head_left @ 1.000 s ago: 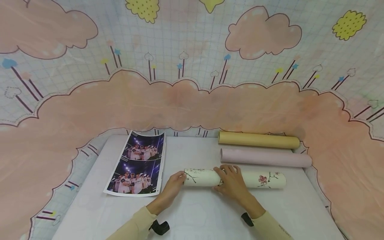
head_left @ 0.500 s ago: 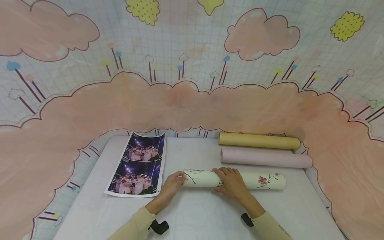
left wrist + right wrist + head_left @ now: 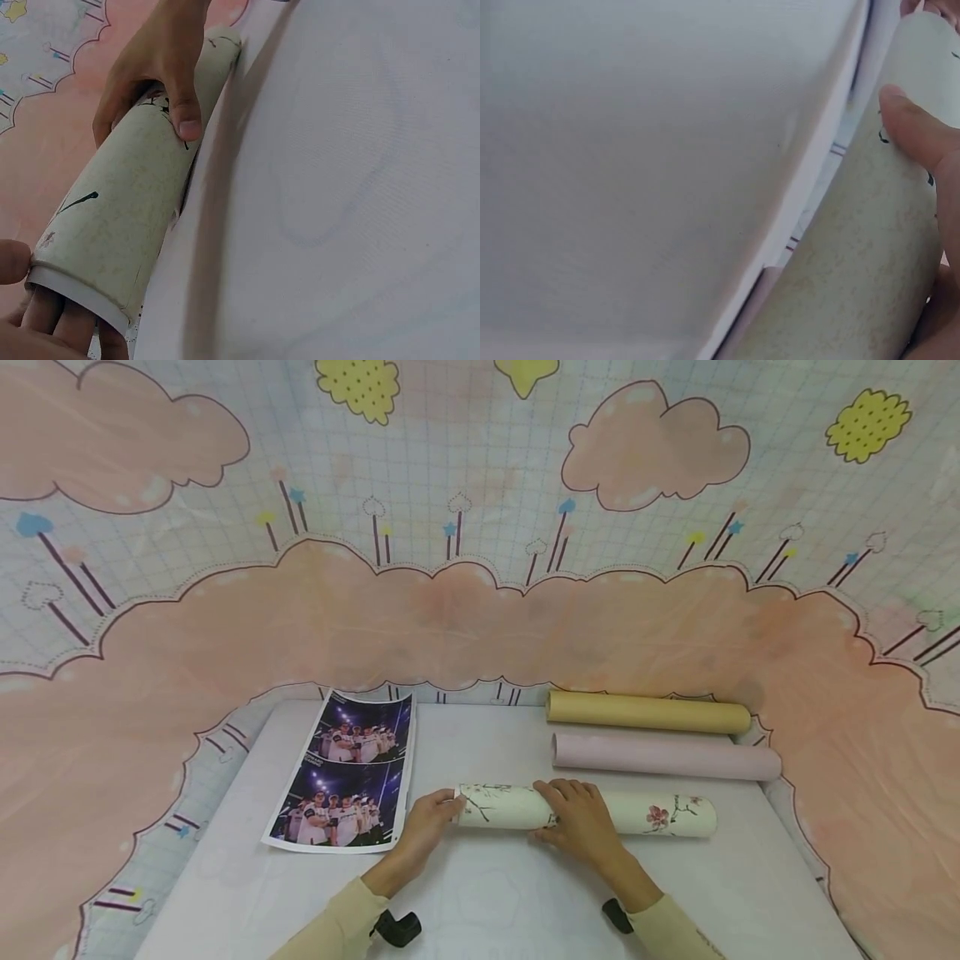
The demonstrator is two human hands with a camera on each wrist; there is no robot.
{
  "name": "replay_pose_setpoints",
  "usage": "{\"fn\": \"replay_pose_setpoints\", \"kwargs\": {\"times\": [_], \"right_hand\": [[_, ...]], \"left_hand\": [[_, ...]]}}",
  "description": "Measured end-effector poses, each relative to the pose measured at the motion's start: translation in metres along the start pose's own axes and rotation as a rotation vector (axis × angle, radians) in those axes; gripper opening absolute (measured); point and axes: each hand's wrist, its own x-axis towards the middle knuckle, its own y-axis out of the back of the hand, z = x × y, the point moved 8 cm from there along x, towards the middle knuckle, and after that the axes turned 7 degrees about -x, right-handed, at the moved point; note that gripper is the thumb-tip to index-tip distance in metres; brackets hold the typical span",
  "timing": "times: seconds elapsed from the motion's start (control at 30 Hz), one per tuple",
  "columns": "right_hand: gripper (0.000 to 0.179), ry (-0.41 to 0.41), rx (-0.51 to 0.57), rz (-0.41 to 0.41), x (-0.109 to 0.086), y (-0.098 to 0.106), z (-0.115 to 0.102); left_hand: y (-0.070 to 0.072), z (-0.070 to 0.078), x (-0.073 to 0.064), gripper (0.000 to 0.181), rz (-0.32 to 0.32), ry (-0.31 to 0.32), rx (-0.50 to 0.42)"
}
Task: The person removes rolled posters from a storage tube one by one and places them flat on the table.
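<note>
A roll of cream wallpaper (image 3: pixel 502 806) with dark branches and pink blossoms lies crosswise in front of me in the head view. My left hand (image 3: pixel 426 832) holds its left end. In the left wrist view, several of its fingers (image 3: pixel 73 326) reach inside the hollow end while the thumb (image 3: pixel 13 261) presses from outside. My right hand (image 3: pixel 581 820) grips the roll near its middle from above, its thumb (image 3: pixel 911 124) lying along the near side in the right wrist view. The roll's underside is hidden.
Behind the roll, a pale pink roll (image 3: pixel 663 756) and a yellow roll (image 3: pixel 645 711) lie side by side at the back right. A curling printed poster (image 3: pixel 348 777) lies to the left on the white table (image 3: pixel 480 902). A cartoon-patterned cloth (image 3: pixel 450 618) hangs behind.
The head view has shifted very slightly. Both hands keep their hold on the wallpaper roll, which stays in nearly the same place.
</note>
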Motion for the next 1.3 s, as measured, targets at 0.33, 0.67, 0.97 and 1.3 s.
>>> {"fn": "replay_pose_setpoints", "kwargs": {"times": [0.33, 0.67, 0.97, 1.3], "right_hand": [[0.083, 0.003, -0.013, 0.05, -0.001, 0.003, -0.001], [0.086, 0.038, -0.041, 0.011, -0.002, 0.005, -0.004], [0.084, 0.01, -0.019, -0.007, -0.005, 0.011, -0.001], [0.085, 0.016, -0.029, 0.028, -0.007, 0.01, 0.001]], "left_hand": [[0.004, 0.003, 0.001, 0.035, 0.027, -0.031, -0.027], [0.015, 0.009, -0.003, 0.03, 0.07, -0.072, 0.052], [0.033, 0.015, -0.007, 0.028, 0.12, -0.096, 0.078], [0.044, 0.019, -0.012, 0.029, 0.126, -0.093, 0.089]]}}
